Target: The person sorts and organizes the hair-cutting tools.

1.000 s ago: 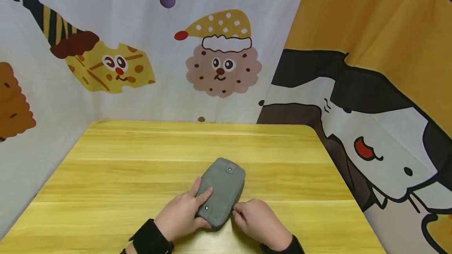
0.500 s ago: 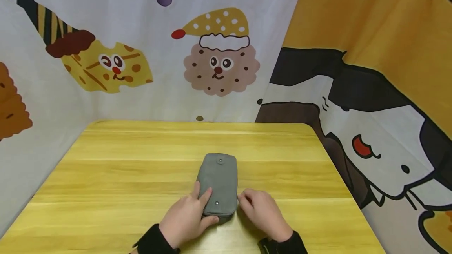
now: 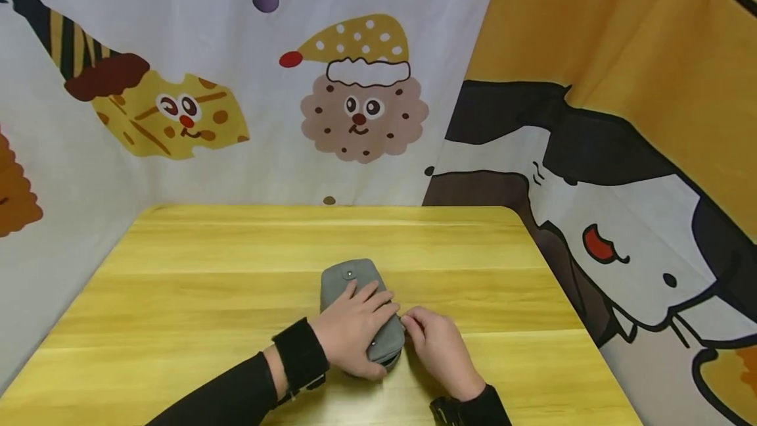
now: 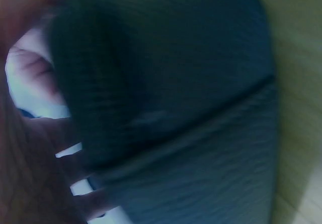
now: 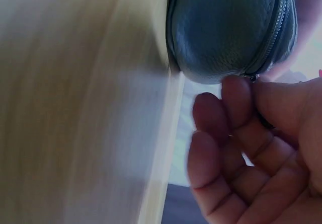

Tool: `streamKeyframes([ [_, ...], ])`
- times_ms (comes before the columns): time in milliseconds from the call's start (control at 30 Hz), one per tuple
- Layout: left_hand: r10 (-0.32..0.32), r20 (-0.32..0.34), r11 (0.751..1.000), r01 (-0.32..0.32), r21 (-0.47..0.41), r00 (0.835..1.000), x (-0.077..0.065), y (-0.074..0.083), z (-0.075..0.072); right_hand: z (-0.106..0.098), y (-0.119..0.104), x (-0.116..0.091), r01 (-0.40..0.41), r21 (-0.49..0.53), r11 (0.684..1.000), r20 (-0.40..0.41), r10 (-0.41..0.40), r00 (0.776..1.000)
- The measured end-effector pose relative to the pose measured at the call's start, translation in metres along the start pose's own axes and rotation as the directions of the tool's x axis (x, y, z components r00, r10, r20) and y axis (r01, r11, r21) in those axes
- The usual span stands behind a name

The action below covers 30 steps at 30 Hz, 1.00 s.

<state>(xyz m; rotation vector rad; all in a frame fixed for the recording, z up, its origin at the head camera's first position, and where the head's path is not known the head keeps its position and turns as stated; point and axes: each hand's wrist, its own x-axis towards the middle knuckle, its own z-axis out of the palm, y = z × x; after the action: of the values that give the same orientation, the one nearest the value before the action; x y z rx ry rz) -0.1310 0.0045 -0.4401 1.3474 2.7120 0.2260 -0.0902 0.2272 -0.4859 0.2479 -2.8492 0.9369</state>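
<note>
A grey leather-like zip pouch [image 3: 337, 281] with metal snaps lies on the table, tilted toward the left at its far end. My left hand [image 3: 357, 331] lies across its top and holds it, fingers spread to the right edge and thumb by the near end. Its fingers also show along one side of the pouch [image 4: 201, 108] in the blurred left wrist view. At the right side, my right hand [image 3: 437, 347] pinches the zipper pull between thumb and forefinger. The toothed zipper [image 5: 276, 27] runs along the rounded edge; the pull is mostly hidden by the fingertips.
The yellow wood-grain table [image 3: 236, 242] extends around the pouch. Behind it hangs a white cloth [image 3: 207, 31] with cartoon prints, and an orange section with a black-and-white figure [image 3: 639, 242] is on the right. Both wrists wear black bands.
The pouch has turned anticlockwise. My left hand has shifted from the pouch's left side to across its top. My right hand stays pinching at the right edge and has moved slightly away from me.
</note>
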Motion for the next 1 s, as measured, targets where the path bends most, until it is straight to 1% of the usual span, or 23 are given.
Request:
streamKeyframes([
  [67,-0.015,0.019,1.0,0.015,-0.002,1.0,0.006,-0.002,0.004,0.0,0.001,-0.001,0.033,-0.025,0.999,0.006,-0.033,0.999],
  [167,-0.046,0.004,0.999,0.046,-0.015,0.999,0.009,-0.004,0.009,-0.007,0.004,-0.002,0.117,-0.081,0.99,0.038,-0.114,0.993],
  [233,-0.052,-0.004,0.998,0.052,-0.02,0.999,0.01,-0.006,0.01,-0.014,0.005,-0.003,0.168,-0.101,0.981,0.084,-0.16,0.984],
  [333,-0.051,0.003,0.998,0.051,-0.021,0.999,0.013,-0.007,0.011,-0.024,0.003,-0.004,0.24,-0.094,0.966,0.174,-0.222,0.959],
  [400,-0.046,0.008,0.999,0.047,-0.013,0.999,0.015,-0.007,0.011,-0.027,0.002,-0.006,0.269,-0.067,0.961,0.234,-0.247,0.94],
  [467,-0.04,0.018,0.999,0.04,-0.019,0.999,0.016,-0.009,0.01,-0.029,0.001,-0.007,0.292,-0.044,0.955,0.276,-0.27,0.923],
  [533,-0.033,0.018,0.999,0.033,-0.024,0.999,0.016,-0.013,0.009,-0.028,0.001,-0.008,0.282,-0.021,0.959,0.303,-0.263,0.916],
  [567,-0.032,0.011,0.999,0.032,-0.023,0.999,0.015,-0.016,0.008,-0.027,0.001,-0.008,0.262,-0.018,0.965,0.305,-0.244,0.921],
  [633,-0.042,-0.015,0.999,0.042,-0.009,0.999,0.012,-0.023,0.006,-0.024,0.002,-0.008,0.227,-0.041,0.973,0.274,-0.208,0.939],
  [667,-0.056,-0.032,0.998,0.056,0.005,0.998,0.009,-0.027,0.006,-0.023,0.002,-0.007,0.207,-0.062,0.976,0.249,-0.185,0.951],
  [733,-0.102,-0.057,0.994,0.104,0.033,0.993,0.0,-0.034,0.004,-0.02,0.004,-0.006,0.156,-0.108,0.982,0.183,-0.135,0.974],
  [800,-0.139,-0.049,0.99,0.14,0.029,0.989,-0.01,-0.039,0.004,-0.017,0.005,-0.005,0.097,-0.157,0.983,0.096,-0.083,0.992],
  [833,-0.138,-0.034,0.99,0.139,0.009,0.99,-0.015,-0.04,0.004,-0.017,0.006,-0.005,0.07,-0.171,0.983,0.056,-0.061,0.997],
  [900,-0.11,0.009,0.993,0.111,-0.042,0.994,-0.023,-0.038,0.005,-0.015,0.008,-0.003,0.033,-0.193,0.981,-0.012,-0.036,0.999],
  [967,-0.069,0.029,0.993,0.071,-0.094,0.997,-0.028,-0.035,0.007,-0.013,0.01,-0.002,0.029,-0.194,0.981,-0.042,-0.037,0.998],
  [1000,-0.056,0.027,0.992,0.059,-0.11,0.998,-0.029,-0.033,0.009,-0.013,0.011,-0.002,0.038,-0.193,0.98,-0.045,-0.048,0.998],
])
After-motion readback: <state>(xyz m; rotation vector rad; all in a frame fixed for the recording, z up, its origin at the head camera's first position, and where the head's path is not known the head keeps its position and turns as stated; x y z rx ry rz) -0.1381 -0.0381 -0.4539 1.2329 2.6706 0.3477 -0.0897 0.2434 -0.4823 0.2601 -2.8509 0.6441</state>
